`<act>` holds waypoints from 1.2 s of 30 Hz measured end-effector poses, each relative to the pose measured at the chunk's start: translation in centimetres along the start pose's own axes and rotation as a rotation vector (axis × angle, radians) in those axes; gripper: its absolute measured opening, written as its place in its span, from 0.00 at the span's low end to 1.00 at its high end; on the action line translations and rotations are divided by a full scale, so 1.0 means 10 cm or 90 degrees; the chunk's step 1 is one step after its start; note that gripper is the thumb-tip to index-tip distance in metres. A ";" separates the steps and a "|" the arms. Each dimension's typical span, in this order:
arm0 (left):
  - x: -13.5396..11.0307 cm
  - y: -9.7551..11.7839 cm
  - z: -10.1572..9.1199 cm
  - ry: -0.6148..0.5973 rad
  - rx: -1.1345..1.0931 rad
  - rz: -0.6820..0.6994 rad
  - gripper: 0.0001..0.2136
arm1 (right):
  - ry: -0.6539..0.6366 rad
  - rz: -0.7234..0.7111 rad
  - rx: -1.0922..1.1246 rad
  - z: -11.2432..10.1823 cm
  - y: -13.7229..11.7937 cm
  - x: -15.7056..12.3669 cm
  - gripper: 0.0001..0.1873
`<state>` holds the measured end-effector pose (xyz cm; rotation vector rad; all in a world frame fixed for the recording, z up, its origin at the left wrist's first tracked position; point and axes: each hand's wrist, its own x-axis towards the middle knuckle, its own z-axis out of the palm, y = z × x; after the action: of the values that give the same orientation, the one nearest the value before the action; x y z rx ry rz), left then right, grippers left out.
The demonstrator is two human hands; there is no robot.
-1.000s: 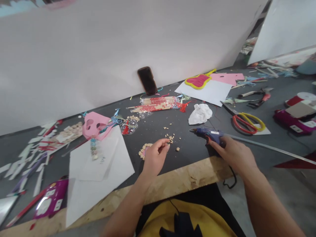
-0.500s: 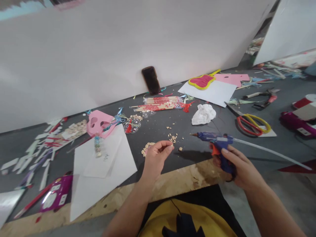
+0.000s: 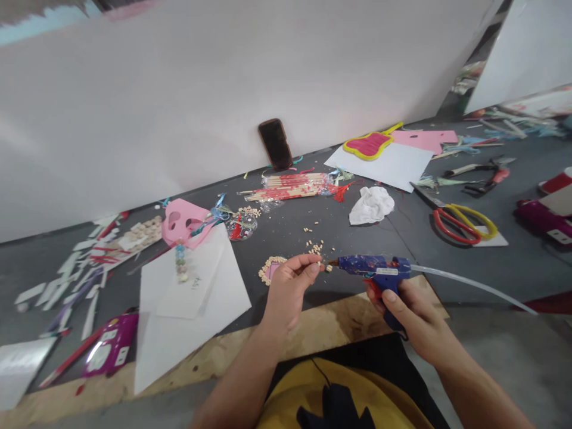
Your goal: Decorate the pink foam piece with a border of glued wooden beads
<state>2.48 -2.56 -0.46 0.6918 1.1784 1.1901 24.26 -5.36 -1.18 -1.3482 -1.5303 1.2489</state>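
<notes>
My right hand (image 3: 402, 310) is wrapped round the handle of a blue hot glue gun (image 3: 373, 266), a clear glue stick (image 3: 465, 283) trailing from its back. The gun's nozzle points left, close to the fingertips of my left hand (image 3: 292, 289). Thumb and forefinger of that hand pinch a small pale wooden bead. Just beyond them, loose wooden bits (image 3: 316, 246) lie scattered on the dark tabletop. Partly behind my left hand is a pink piece rimmed with wooden bits (image 3: 270, 269).
White paper (image 3: 192, 322) and a pink cutout mask (image 3: 185, 221) lie on the left. Bundled sticks (image 3: 290, 186) and a phone (image 3: 274, 144) are at the back. A crumpled tissue (image 3: 372, 205), scissors (image 3: 462, 223) and pliers (image 3: 487, 174) lie to the right.
My right hand has brought the glue gun leftward and slightly down, so its nozzle is now beside my left fingertips. My left hand keeps its pinch, nearly in place.
</notes>
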 end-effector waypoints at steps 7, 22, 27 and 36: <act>0.00 -0.01 0.02 -0.004 0.004 0.000 0.09 | 0.018 -0.038 -0.033 0.04 -0.06 0.01 0.18; -0.02 0.01 0.02 0.004 -0.008 0.004 0.08 | 0.034 -0.044 -0.059 0.05 -0.03 0.00 0.19; -0.01 0.00 0.02 0.001 -0.004 0.008 0.08 | 0.034 -0.055 -0.066 0.04 -0.06 0.00 0.19; -0.02 0.00 0.02 0.002 0.001 0.005 0.09 | 0.020 -0.079 -0.082 0.04 -0.06 0.00 0.18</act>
<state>2.68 -2.66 -0.30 0.6967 1.1802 1.1974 23.70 -5.46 -0.67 -1.3254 -1.6697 1.0646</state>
